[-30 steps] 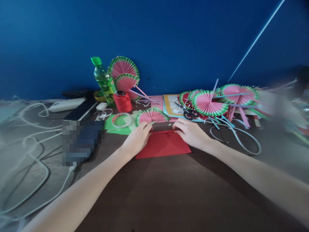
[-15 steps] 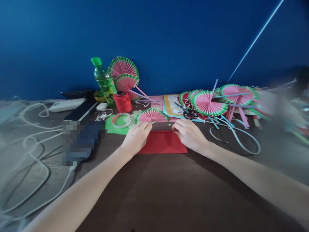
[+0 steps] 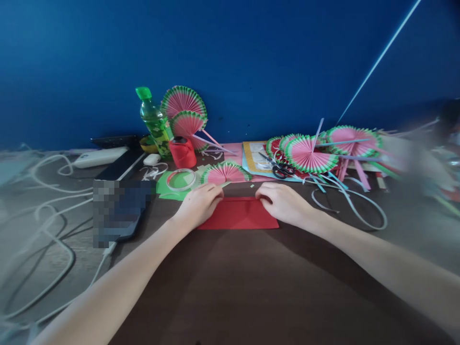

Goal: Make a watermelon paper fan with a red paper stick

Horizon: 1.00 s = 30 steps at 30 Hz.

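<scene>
A sheet of red paper lies flat on the dark tabletop, with a narrow fold along its far edge. My left hand pinches that far edge near its left corner, fingers curled and closed. At the far right corner my right hand grips the same edge between thumb and curled fingers. Both fingertips are partly hidden behind the knuckles. Just beyond the paper lies a pink and green pleated paper fan.
Behind stand a green bottle, a red roll and a tape roll. Scissors and several pleated fans lie at the back right. On the left are a phone and white cables. A blue wall rises behind.
My left hand has slid slightly left along the far edge, baring more of the red paper. My right hand stays at its corner, its thumb and fingers showing more clearly.
</scene>
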Available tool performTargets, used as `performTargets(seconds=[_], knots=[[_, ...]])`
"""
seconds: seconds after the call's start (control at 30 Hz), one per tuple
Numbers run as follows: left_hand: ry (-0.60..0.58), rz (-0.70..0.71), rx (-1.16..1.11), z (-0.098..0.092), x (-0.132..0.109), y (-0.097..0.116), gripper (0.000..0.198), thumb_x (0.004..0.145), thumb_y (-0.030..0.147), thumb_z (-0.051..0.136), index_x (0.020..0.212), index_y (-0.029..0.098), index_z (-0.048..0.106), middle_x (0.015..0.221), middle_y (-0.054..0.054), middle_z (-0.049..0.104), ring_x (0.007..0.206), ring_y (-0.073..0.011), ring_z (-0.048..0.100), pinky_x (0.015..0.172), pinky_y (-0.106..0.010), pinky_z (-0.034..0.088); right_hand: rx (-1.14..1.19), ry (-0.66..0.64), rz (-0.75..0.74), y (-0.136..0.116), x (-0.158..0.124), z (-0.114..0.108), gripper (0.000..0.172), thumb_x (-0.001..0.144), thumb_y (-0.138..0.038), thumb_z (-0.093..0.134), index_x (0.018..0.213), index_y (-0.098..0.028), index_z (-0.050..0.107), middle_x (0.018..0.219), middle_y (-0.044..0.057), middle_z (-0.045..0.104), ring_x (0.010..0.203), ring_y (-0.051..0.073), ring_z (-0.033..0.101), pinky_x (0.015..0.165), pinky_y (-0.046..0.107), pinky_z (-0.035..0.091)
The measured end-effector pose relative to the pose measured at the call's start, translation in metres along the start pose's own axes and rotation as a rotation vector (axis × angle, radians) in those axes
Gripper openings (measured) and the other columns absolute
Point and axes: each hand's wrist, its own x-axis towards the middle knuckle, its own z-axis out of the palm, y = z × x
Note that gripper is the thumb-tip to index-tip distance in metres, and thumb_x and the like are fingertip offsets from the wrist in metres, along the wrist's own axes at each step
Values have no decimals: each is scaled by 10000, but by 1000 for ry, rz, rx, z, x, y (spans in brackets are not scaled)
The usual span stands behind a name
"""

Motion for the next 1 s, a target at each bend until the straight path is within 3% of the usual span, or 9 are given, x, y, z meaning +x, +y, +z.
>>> performTargets(seconds=[0.2,0.3,0.43,0.63,0.77,0.9,1.0], knots=[[28,19,-73,5,0,-3,74,835,132,480,845,162,546,858,-43,570,859,-174,532,806,-321,451,168,-38,82,7,3,1,121,790,-90,484,830,-169,565,823,38,577,697,134,556,665,267,429],[43,2,-68,7,-1,-4,46,827,141,504,838,161,544,858,-48,578,865,-189,525,813,-343,448,155,-34,89,9,3,2,71,804,-124,497,793,-175,545,909,49,549,744,134,552,702,271,427],[76,12,-43,10,-2,-5,40,822,132,504,817,158,535,830,-48,584,837,-192,530,773,-331,448,74,-76,173,9,2,2,40,809,-157,517,790,-191,521,879,25,571,760,148,563,678,272,408],[158,56,143,8,1,-4,121,814,89,452,777,154,547,785,-48,604,777,-191,546,705,-321,435,-142,52,44,4,0,7,67,849,-179,463,821,-187,524,895,48,586,754,158,567,564,251,348],[151,113,165,3,0,-5,149,832,122,433,775,156,567,770,-42,604,759,-168,556,686,-286,439,-197,71,-25,5,-1,10,132,846,-124,433,784,-173,538,843,53,587,693,147,557,553,251,344],[90,157,115,0,-2,-9,160,865,208,448,783,166,578,773,-23,612,747,-152,563,669,-263,440,-90,52,-57,10,-1,8,116,826,-126,475,749,-170,550,829,49,586,720,152,567,595,251,380],[49,108,84,1,-3,-11,174,877,232,443,792,170,581,780,-16,615,718,-146,566,641,-261,435,64,34,-62,13,1,4,116,810,-139,512,708,-174,553,800,40,587,753,156,573,663,266,415]])
